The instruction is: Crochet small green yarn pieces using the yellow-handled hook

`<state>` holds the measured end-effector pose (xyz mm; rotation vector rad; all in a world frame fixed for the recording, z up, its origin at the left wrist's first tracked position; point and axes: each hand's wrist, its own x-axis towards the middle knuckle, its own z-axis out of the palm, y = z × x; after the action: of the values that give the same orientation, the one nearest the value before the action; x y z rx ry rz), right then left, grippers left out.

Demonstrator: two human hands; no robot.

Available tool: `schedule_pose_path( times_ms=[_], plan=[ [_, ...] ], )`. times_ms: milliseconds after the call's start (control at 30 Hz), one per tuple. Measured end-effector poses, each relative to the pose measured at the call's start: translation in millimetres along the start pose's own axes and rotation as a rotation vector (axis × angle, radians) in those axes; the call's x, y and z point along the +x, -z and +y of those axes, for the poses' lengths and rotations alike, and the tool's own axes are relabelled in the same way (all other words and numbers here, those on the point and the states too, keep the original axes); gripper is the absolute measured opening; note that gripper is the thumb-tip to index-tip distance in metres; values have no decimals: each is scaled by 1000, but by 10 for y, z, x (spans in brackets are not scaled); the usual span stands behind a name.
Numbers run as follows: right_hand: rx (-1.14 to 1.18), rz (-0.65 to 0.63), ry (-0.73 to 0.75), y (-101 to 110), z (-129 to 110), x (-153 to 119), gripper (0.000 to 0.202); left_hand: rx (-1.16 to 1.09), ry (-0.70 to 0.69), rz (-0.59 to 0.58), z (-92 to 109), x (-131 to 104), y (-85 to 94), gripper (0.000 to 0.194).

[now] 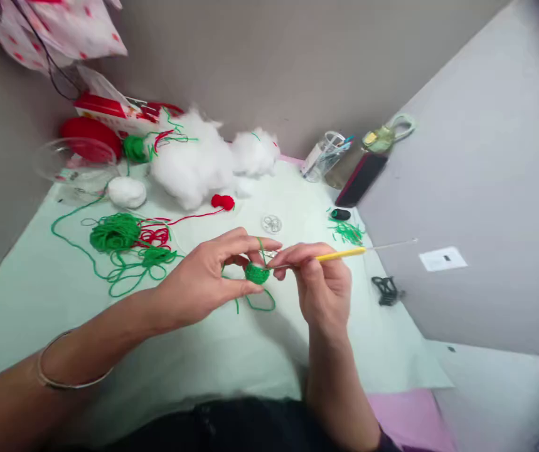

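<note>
Between the thumb and fingers of my left hand point(208, 273) sits a small green crochet piece point(256, 274), rounded like a little cup. A strand of green yarn point(262, 248) runs up from it over my left index finger, and a loop of yarn hangs below. My right hand point(320, 279) is closed around a crochet hook point(339, 255) with a yellow grip. One metal end of the hook meets the edge of the green piece; the other end points out to the right. Whether the tip is inside a stitch is too small to tell.
Green yarn point(116, 232) and red yarn lie tangled at left. White stuffing point(194, 160) is heaped at the back. A clear jar point(323, 157) and a phone point(362, 179) lean near the right wall. Green yarn snippets point(348, 232) and a black clip point(386, 290) lie at right.
</note>
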<state>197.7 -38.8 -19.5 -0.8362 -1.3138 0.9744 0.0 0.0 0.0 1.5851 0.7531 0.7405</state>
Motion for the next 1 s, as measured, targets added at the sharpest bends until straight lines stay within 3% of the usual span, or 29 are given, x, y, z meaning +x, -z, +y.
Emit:
schedule_pose_path(
  times_ms=[167,467,767,933,1000],
  plan=[
    [-141,12,46,-16,-31,-17,19,67,-21,20,-23,9,31,48],
    [-85,42,33,-61,17,-36,18,204,-115,28,9,22,54,42],
    [-131,-66,105,-50,-11,11,19,130,-82,2,45,11,82,32],
    [-473,36,409,-119,77,-42,20,-42,94,150,53,16,-10,48],
    [-610,77,537,-147,117,-77,23,-77,92,225,30,13,-76,48]
  ],
)
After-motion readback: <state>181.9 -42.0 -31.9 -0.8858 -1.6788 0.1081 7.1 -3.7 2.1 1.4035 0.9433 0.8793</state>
